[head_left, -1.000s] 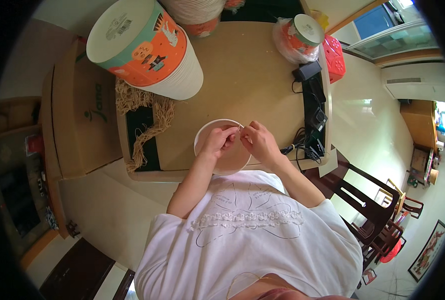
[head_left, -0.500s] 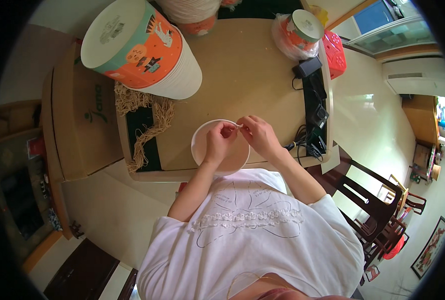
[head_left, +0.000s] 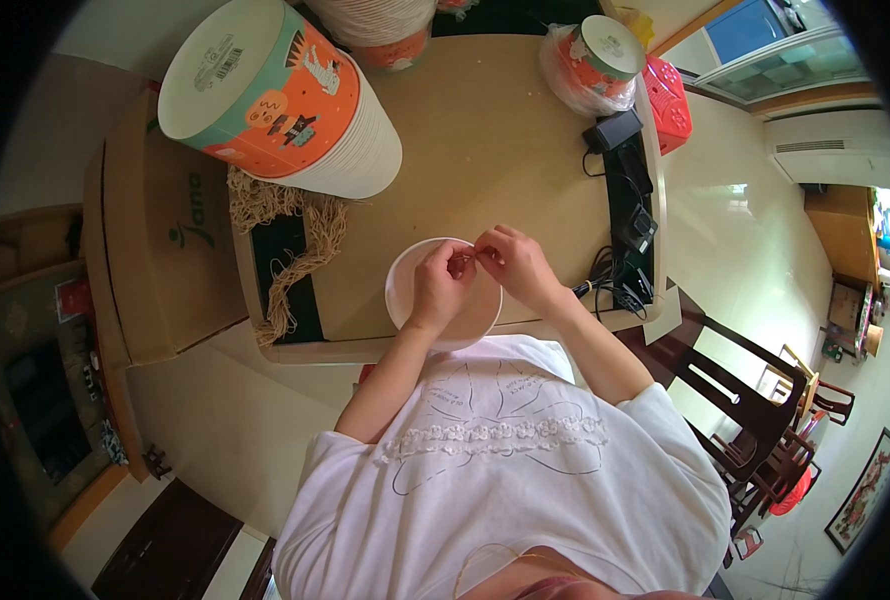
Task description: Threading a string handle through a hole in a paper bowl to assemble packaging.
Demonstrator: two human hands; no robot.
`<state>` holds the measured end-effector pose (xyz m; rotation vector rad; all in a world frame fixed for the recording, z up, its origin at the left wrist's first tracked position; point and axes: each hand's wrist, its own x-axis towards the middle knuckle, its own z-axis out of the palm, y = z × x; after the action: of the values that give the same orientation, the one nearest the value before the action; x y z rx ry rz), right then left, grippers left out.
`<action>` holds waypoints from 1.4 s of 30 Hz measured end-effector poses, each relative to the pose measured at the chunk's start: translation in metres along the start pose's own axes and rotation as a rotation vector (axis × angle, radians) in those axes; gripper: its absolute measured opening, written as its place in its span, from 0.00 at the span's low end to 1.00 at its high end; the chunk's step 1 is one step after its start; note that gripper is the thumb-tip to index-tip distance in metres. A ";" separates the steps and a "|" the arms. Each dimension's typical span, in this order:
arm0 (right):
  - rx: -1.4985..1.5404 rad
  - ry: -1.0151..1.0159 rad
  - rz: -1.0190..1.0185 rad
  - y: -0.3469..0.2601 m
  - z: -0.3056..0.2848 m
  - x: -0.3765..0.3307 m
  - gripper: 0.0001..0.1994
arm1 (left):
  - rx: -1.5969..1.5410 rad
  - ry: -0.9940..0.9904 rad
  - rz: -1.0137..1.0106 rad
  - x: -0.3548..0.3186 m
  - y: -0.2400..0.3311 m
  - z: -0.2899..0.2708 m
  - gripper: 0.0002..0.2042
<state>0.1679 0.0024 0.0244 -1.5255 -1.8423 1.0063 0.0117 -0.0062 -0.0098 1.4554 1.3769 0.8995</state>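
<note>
White paper bowl (head_left: pixel 443 300): lies at the desk (head_left: pixel 485 150) near edge, directly under both hands; left hand (head_left: pixel 443 284) and right hand (head_left: pixel 510 264) meet over its upper rim, fingertips pinched together on something small, too fine to identify; right hand reaches in from the right, left sits squarely above the bowl; tall stack of printed bowls (head_left: pixel 280 100) well apart, upper left; twine bundle (head_left: pixel 290 230) to the left.

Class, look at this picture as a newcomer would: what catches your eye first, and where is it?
First, the tall stack of orange and teal paper bowls lying tilted at the far left of the wooden table. Next, at the near edge, the left hand and right hand meet, pinching something small over a white paper bowl.
</note>
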 end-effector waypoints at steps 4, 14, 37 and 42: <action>0.060 -0.013 0.008 0.003 -0.001 0.000 0.04 | -0.006 0.028 0.037 0.000 0.001 0.002 0.05; 0.170 -0.010 0.072 0.007 0.000 -0.002 0.05 | 0.037 -0.014 -0.078 0.000 0.007 -0.001 0.06; 0.178 0.017 0.184 0.009 0.004 0.003 0.05 | 0.067 -0.015 0.068 -0.002 0.013 -0.005 0.03; 0.224 -0.038 0.166 0.009 0.001 0.002 0.06 | -0.050 0.031 0.010 -0.003 -0.004 -0.001 0.03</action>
<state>0.1720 0.0048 0.0166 -1.5493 -1.5864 1.2804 0.0091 -0.0095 -0.0133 1.4170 1.3618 0.9593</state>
